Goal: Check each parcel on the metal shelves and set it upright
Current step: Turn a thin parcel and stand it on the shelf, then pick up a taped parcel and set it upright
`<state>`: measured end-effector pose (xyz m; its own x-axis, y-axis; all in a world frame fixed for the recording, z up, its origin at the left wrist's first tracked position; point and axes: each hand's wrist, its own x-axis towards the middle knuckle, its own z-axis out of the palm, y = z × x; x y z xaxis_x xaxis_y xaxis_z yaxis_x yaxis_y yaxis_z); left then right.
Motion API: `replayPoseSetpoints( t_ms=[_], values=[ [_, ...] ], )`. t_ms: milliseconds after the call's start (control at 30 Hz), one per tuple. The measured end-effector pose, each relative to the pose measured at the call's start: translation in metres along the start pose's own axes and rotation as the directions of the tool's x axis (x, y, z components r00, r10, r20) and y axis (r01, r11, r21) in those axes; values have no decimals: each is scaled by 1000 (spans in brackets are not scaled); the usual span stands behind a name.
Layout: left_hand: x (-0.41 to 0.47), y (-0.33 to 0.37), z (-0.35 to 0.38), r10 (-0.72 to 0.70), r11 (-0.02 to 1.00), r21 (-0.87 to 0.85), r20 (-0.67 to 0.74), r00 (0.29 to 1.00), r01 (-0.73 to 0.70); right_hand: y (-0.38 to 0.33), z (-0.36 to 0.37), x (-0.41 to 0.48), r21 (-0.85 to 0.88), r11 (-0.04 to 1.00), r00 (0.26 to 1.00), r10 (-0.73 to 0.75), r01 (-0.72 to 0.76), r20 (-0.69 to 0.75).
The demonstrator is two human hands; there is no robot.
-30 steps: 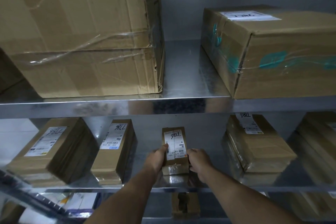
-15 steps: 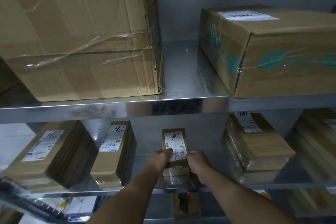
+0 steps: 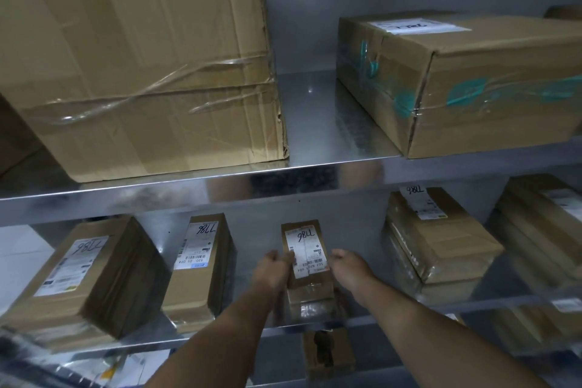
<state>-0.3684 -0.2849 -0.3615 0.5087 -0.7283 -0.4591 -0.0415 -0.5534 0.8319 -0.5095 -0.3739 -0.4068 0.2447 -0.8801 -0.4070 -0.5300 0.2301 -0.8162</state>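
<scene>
Your left hand [image 3: 273,268] curls its fingers round the small parcel [image 3: 307,257] at its nine o'clock edge; your right hand [image 3: 348,264] sits curled at three o'clock, grip unclear; the parcel stands on the lower shelf [image 3: 510,277], toward six o'clock.

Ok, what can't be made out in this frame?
All head view.
Small parcel: label's fine print too small; left edge covered by the left hand gripping it.
Right hand: whether its fingers grip the parcel; its own back hides them.
Big box: cut off by the left edge.
Low box: mostly hidden behind the shelf lip.
Far-right parcels: blurred, cut off by the right edge.
</scene>
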Motion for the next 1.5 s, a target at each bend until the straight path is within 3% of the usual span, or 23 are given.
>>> replayPoseSetpoints(
  t_ms=[133, 567, 833, 1133, 1333, 1500],
  values=[
    [9, 3, -7, 127, 990, 82, -128, 984, -117, -12, -13, -6, 5, 996, 986, -89, 91, -141],
    [-1, 49, 54, 330, 939, 110, -14, 944, -327, -26, -55, -13, 95, 984, 965, -129, 154, -228],
    [-4, 73, 113, 329, 935, 129, 29, 944, -330, -13, -122, -2, 169, 973, 955, -106, 157, -278],
    [1, 96, 202, 235, 969, 82, -15, 972, -233, 12, -222, 24, 109, 979, 950, -137, 173, -281],
    [-10, 108, 241, 215, 976, 52, -54, 975, -213, 40, -265, 60, 81, 984, 963, -139, 161, -230],
    [-18, 109, 262, 133, 991, 17, -102, 986, -132, 45, -294, 51, 13, 985, 949, -162, 172, -270]
  ],
)
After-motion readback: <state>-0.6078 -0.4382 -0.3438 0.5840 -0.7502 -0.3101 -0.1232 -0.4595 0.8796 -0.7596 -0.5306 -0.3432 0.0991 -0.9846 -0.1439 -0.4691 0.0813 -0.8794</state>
